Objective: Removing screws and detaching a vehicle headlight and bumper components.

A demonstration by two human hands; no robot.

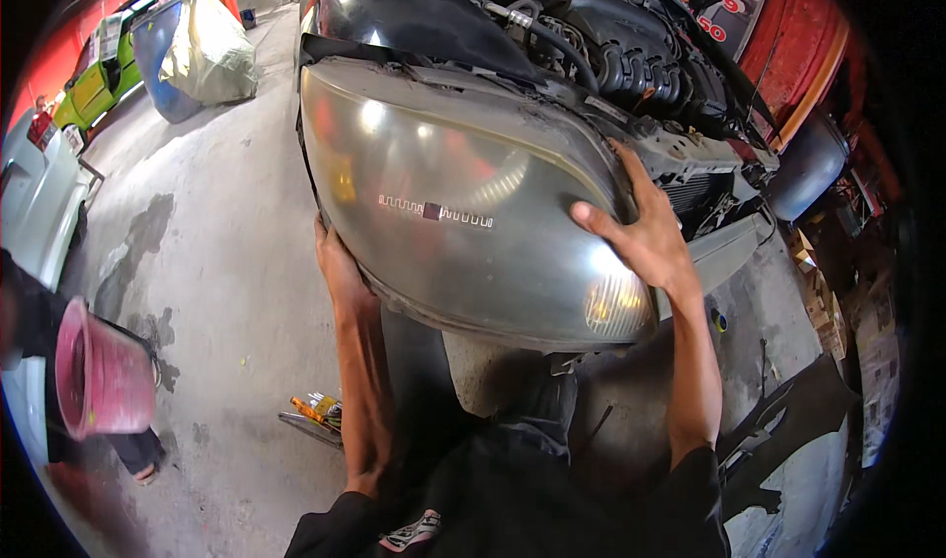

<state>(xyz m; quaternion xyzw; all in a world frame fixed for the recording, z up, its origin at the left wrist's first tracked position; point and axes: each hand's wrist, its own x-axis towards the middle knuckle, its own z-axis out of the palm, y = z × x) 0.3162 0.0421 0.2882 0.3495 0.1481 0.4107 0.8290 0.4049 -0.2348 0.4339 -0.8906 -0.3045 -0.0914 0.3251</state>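
Note:
A large, hazy car headlight (443, 253) fills the middle of the view at the front corner of a dark car. My left hand (342, 267) grips its lower left edge, with the fingertips hidden behind the housing. At the right end, my right hand (645, 228) wraps round the rim, its thumb lying on the clear lens and its other fingers curled over the edge. Behind the headlight lies the open engine bay (631, 61), and the black fender (424, 16) rises above its left part. Whether the housing is still fastened cannot be seen.
On the left a person carries a pink bucket (103, 371). Hand tools (320, 412) lie on the floor beside my left forearm. A black car panel (788, 425) rests at the lower right, and a blue barrel (808, 169) stands beyond the car's front.

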